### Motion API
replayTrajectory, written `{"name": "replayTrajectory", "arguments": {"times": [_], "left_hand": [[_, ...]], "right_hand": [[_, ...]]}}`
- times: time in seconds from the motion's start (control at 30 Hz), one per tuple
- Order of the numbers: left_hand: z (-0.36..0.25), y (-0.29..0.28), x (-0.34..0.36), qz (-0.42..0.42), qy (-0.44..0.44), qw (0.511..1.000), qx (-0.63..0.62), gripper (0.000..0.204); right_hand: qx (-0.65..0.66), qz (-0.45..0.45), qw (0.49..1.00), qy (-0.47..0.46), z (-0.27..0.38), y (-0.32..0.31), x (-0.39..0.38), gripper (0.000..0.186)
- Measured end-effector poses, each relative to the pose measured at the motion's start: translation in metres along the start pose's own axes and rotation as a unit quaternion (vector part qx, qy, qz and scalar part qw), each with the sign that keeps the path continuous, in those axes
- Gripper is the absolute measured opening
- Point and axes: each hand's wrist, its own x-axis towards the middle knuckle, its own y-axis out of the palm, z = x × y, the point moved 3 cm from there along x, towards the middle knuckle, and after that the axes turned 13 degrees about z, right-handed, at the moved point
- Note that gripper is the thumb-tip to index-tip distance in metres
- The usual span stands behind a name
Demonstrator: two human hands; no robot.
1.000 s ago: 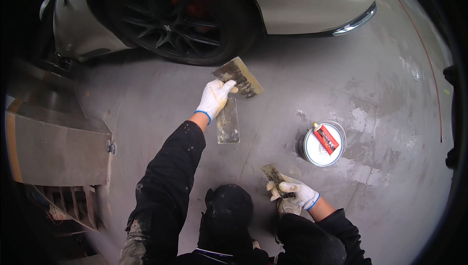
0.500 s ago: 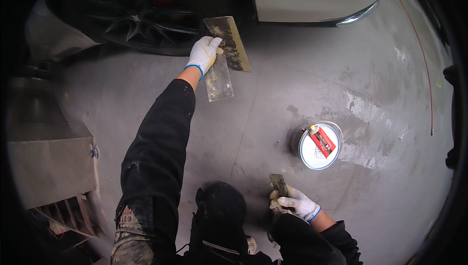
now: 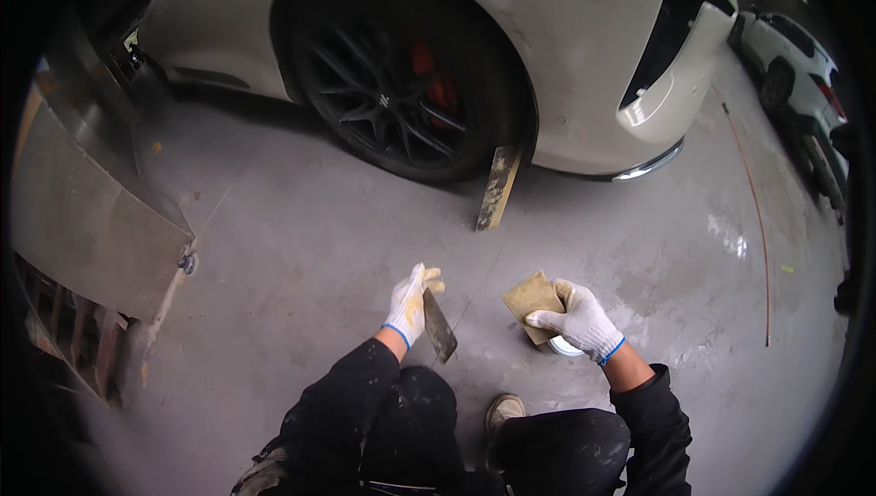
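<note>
My left hand (image 3: 412, 302), in a white glove with a blue cuff, pinches a dark, flat metal scraper (image 3: 441, 326) that hangs obliquely down to its right. My gloved right hand (image 3: 584, 321) is closed on a flat tan scraper (image 3: 534, 302), roughly square and putty-stained, its face turned up. Behind and below that hand, only a strip of a can's white lid (image 3: 565, 347) shows. Farther off, a stained flat plate (image 3: 499, 187) stands tilted against the black tyre, apart from both hands.
Ahead is a light-coloured car (image 3: 584, 85) with a dark multi-spoke wheel (image 3: 383, 99). A metal cabinet (image 3: 100, 231) stands at the left. On the grey floor at right lies a thin reddish rod (image 3: 756, 213). Another white car (image 3: 794, 58) is beyond it.
My left hand has come back from the wheel with its scraper, leaving the plate against the tyre. My right hand has moved forward, in front of the can. The view has tilted up.
</note>
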Motion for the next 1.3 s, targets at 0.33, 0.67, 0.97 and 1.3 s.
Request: {"name": "replayTrajectory", "arguments": {"times": [0.33, 0.67, 0.97, 1.3], "left_hand": [[0.007, 0.062, -0.112, -0.128, 0.157, 0.932, -0.301, 0.054], [0.072, 0.082, -0.171, 0.061, -0.005, 0.927, -0.370, 0.041], [0.132, 0.087, -0.215, 0.290, -0.105, 0.855, -0.417, 0.081], [0.125, 0.048, -0.207, 0.328, -0.072, 0.825, -0.455, 0.064]], "right_hand": [[-0.323, -0.061, 0.943, -0.045, 0.080, 0.114, -0.098, 0.052], [-0.204, -0.191, 0.960, -0.032, -0.015, 0.094, -0.079, 0.048], [-0.324, -0.075, 0.943, -0.007, -0.052, 0.112, -0.072, 0.052], [-0.181, -0.206, 0.959, -0.075, -0.051, 0.134, -0.056, 0.035]]}}
